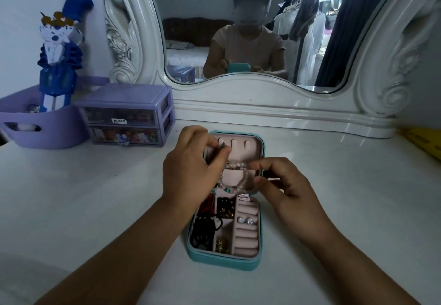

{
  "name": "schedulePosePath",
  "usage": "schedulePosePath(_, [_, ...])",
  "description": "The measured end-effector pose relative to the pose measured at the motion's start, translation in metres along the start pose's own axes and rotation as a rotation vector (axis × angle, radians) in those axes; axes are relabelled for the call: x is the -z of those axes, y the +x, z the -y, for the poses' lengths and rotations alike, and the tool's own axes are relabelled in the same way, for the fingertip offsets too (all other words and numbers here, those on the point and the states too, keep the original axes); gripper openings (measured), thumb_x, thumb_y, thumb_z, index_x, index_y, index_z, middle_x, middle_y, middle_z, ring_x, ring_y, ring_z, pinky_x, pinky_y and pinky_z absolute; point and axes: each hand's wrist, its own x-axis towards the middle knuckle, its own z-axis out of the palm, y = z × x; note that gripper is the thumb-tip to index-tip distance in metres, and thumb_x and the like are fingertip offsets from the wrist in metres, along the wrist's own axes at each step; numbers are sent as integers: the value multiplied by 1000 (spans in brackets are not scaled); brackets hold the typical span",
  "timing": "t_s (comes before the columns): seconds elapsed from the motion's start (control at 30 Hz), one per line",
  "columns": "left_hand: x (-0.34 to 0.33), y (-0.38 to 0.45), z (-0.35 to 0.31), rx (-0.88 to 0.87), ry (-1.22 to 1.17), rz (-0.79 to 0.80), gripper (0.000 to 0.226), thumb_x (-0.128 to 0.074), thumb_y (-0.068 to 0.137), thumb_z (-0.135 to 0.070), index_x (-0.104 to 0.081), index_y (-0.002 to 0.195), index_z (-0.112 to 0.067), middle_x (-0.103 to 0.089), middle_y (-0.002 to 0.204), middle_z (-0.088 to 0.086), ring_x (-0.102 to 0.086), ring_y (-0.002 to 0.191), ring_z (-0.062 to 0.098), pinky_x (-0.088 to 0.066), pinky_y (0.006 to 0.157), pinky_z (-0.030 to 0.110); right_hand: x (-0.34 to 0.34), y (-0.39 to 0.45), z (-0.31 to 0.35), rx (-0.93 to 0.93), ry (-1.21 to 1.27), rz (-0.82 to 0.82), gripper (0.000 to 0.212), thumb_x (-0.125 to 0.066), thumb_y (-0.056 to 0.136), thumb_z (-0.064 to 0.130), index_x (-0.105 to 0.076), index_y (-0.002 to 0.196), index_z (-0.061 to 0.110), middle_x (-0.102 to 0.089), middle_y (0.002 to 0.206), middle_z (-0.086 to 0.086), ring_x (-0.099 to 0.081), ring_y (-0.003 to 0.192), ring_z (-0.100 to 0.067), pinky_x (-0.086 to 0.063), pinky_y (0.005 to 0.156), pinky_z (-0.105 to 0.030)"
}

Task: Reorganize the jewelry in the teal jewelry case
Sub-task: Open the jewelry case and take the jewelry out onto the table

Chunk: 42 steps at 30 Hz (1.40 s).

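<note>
- Your two forearms came in nearest to the camera, and both hands worked over the open case on the white vanity top [95,197].
- You had the teal jewelry case [222,260] lying open between your arms. It looked like a small box with a hard shell, rounded corners and a pale pink soft lining. I judged it light and stiff, so it could slide on the glossy top if you pulled hard on something inside.
- Your left hand [191,168] was closed in a pinch, thumb against fingertips, on something thin and dark at the lid hooks. I could not tell exactly what it was.
- Your right hand [279,180] had thumb and forefinger drawn near each other beside the bracelet, but I could not tell if they really clamped it.
- You had the pale bead bracelet [238,180] hanging in front of the lid pocket. Its beads were round and smooth, with one turquoise bead low down. I judged it floppy and a little slippery; it was better to take it by the strand between two beads.
- You had black cords [202,230] tangled in the left compartments; they would probably snag.
- You had two crystal stud earrings [245,220] seated in the ring rolls: tiny, hard and easy to drop.
</note>
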Motion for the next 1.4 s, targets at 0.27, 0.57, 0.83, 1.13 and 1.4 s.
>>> schedulePosePath(0.27, [-2,6,-7,31,68,54,25,-77,68,-35,-61,78,-18,-56,101,-6,-58,75,15,-38,59,24,1,0,-3,-2,-46,10,20,-59,86,10,-63,100,25,-57,104,4,-62,90,-16,-51,80,-24])
schedulePosePath(0.57, [-2,4,1,-125,122,25,7,-63,71,-17,-67,74,-13,-64,102,2,-64,64,26,-51,51,34,0,1,-6,59,-103,-32,30,-60,83,1,-62,98,27,-57,103,3,-59,91,-11,-48,80,-16])
schedulePosePath(0.83, [-7,11,5,-292,97,-86,10,-54,71,-17,-61,68,-10,-66,102,6,-51,95,20,-38,88,36,-2,2,-9,131,-117,-29,40,-57,82,-7,-62,105,26,-54,106,0,-57,97,-6,-46,80,-9])
schedulePosePath(1.13, [6,31,-5,-277,4,-107,10,-53,72,-17,-58,71,-9,-61,92,5,-52,92,21,-39,87,37,-2,2,-11,153,-142,-26,39,-56,83,-6,-63,109,23,-53,106,0,-55,100,-8,-47,84,-13])
schedulePosePath(1.4, [32,50,-30,224,-563,105,13,-58,84,-13,-62,71,-15,-60,59,-6,-50,52,-1,-42,54,12,-3,1,-10,128,-138,-30,39,-56,83,-7,-63,108,22,-54,106,-1,-54,100,-8,-48,81,-13])
